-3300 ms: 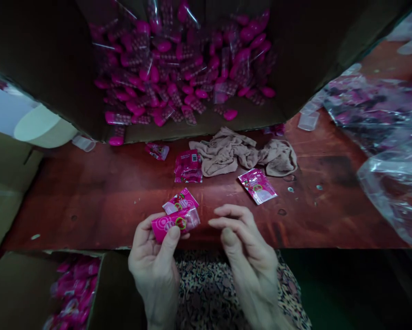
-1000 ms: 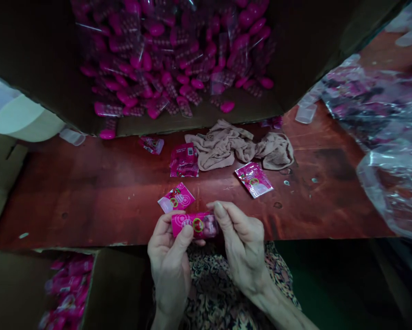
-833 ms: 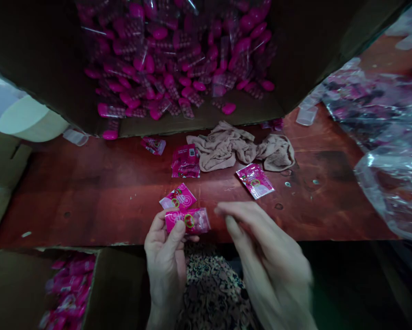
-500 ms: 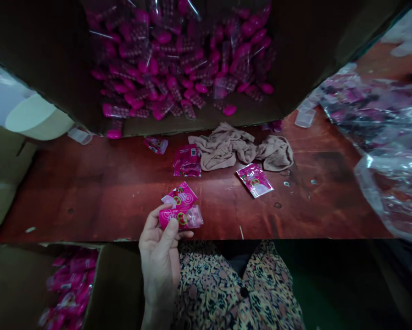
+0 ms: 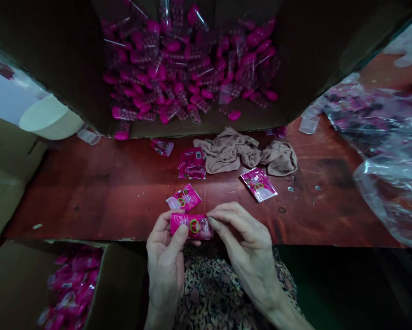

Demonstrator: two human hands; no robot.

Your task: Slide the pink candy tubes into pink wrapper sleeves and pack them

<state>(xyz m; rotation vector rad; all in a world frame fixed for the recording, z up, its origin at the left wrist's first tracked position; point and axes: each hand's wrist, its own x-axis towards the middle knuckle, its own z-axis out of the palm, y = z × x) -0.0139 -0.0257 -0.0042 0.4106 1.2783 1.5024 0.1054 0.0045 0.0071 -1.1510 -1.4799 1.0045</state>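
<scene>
Near the table's front edge, my left hand (image 5: pixel 167 256) holds a pink packet (image 5: pixel 192 225) by its left end, thumb on top. My right hand (image 5: pixel 245 243) pinches the clear right end of the same packet. Just beyond the fingers lies a flat pink packet (image 5: pixel 184 198). Another pink packet (image 5: pixel 259 184) rests farther right, and a pink packet with a barcode (image 5: pixel 192 162) is beside a crumpled beige cloth (image 5: pixel 230 151). One small packet (image 5: pixel 162 147) sits farther left.
A large open carton (image 5: pixel 206 126) of pink-capped clear tubes stands behind. At lower left, a carton (image 5: pixel 103 275) holds pink packets. A clear plastic bag (image 5: pixel 392 192) is at right, a white bowl (image 5: pixel 51 120) at back left.
My right hand has come in from out of view and taken the packet's right end. The view has shifted slightly, and my left hand still holds the packet.
</scene>
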